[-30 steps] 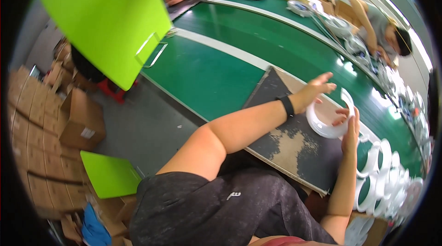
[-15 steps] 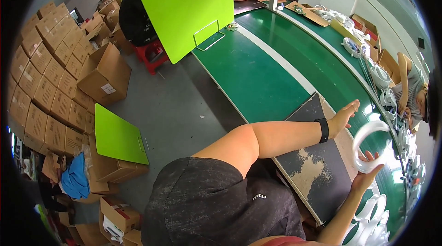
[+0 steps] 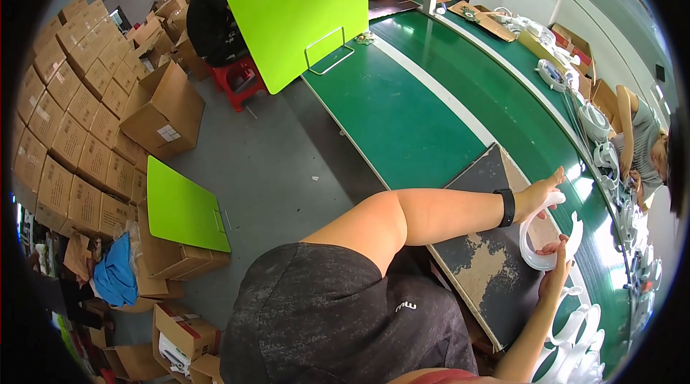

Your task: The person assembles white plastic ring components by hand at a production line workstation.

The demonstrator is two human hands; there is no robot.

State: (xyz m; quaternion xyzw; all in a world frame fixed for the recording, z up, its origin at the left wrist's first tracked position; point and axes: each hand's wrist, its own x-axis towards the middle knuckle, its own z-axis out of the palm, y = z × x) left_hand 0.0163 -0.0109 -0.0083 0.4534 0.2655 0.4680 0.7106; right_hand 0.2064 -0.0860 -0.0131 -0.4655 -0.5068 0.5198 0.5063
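A glossy white ring-shaped plastic part (image 3: 530,249) with a gap at its upper right is held over the edge of the worn dark board. My right hand (image 3: 553,262) grips its lower side, fingers curled around the rim. My left hand (image 3: 535,199), a black band on its wrist, reaches across from the left with fingers stretched out. The upper end of the ring lies against that hand and partly covers it. Beneath my left forearm is the dark board (image 3: 514,280) with its surface peeled away in a patch.
White curved parts (image 3: 575,341) are piled at the lower right. The green conveyor (image 3: 496,89) runs alongside, with white parts and a seated person beyond. A lime-green panel (image 3: 302,10) stands at the back. Cartons (image 3: 72,147) are stacked left, near a red stool (image 3: 237,82).
My right hand has brought the white ring left and toward my left hand, turning it so that the gap shows. The left hand has dipped slightly, its fingers closer together.
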